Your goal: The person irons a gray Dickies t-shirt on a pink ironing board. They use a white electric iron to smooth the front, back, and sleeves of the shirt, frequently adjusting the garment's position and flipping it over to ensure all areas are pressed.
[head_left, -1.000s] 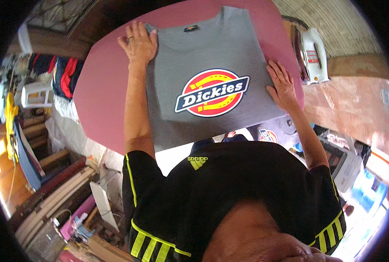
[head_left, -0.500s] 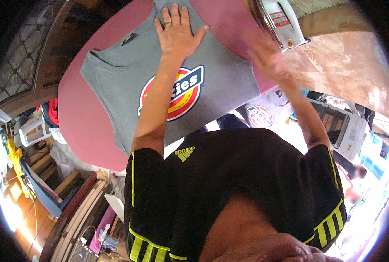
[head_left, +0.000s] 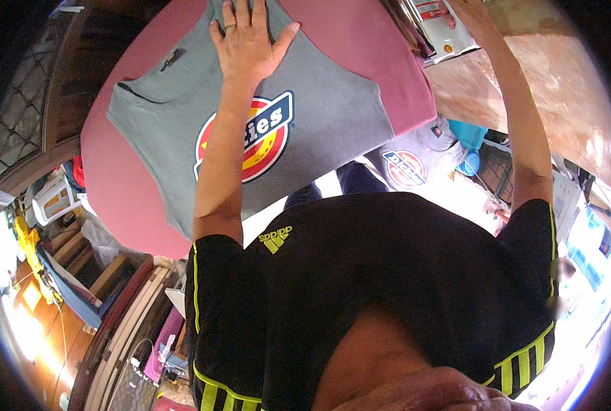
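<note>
Head view. The left hand (head_left: 250, 44) lies flat, palm down, fingers spread apart and pointing to the far side, pressed on the grey shirt (head_left: 333, 116); it grips nothing. A ring shows on one finger. The left forearm runs straight from the near side up across the shirt's round red, yellow and blue print (head_left: 267, 133), covering its middle. The right arm is stretched far and to the right, toward the iron (head_left: 432, 24) at the far right edge; the right hand is cut off by the picture's top edge, so whether it is open or clamped on the iron cannot be told.

Against the frame half a second ago: the left hand remains planted on the shirt in the same spread pose. The right arm, then blurred over the shirt's right edge, has now reached farther out to the iron and is off the cloth.

The grey shirt lies spread flat on the pink ironing board (head_left: 134, 198), print side up. Its long axis runs from far left to near right: the collar with its small dark label (head_left: 172, 58) points far left, the hem hangs over the board's near right edge. A second grey garment with a similar print (head_left: 408, 164) lies below the board, to the right.
</note>
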`<state>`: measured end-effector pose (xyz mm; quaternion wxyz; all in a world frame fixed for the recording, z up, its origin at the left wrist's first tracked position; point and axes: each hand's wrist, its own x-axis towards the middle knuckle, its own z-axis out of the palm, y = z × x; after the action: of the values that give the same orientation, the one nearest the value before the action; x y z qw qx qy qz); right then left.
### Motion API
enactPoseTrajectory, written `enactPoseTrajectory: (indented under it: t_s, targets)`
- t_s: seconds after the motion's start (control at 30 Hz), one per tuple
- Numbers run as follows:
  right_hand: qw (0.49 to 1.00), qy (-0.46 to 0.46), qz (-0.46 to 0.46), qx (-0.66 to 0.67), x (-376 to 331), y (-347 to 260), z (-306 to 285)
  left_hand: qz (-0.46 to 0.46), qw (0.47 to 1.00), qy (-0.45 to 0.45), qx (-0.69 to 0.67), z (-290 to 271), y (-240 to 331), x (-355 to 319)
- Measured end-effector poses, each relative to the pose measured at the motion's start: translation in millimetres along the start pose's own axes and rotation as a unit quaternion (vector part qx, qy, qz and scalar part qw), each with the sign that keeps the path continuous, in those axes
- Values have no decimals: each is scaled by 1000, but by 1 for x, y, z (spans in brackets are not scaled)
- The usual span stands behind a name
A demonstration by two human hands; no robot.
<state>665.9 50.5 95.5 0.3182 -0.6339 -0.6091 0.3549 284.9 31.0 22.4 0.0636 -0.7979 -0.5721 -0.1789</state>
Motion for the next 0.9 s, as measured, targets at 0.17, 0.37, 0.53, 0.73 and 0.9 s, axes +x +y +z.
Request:
enactPoseTrajectory:
  t_s: [0.17, 0.37, 0.53, 0.73, 0.9]
  targets:
    - [995, 12, 25, -92, -54, -52, -2, -1, 1000, 0, -19, 4, -1, -2]
    - [995, -5, 61, -80, -145, -72, 32, -14, 1000, 4, -17, 6, -4, -1]
    - [966, 69, -131, -210, -187, -91, 112, 4, 1000, 11, -22, 19, -13, 8]
    - [960, 89, -149, -222, -180, -98, 156, 68, 996, 59, -14, 31, -59, 24]
    - [959, 94, -154, -218, -143, -119, 171, 76, 994, 80, 0, 23, -88, 40]
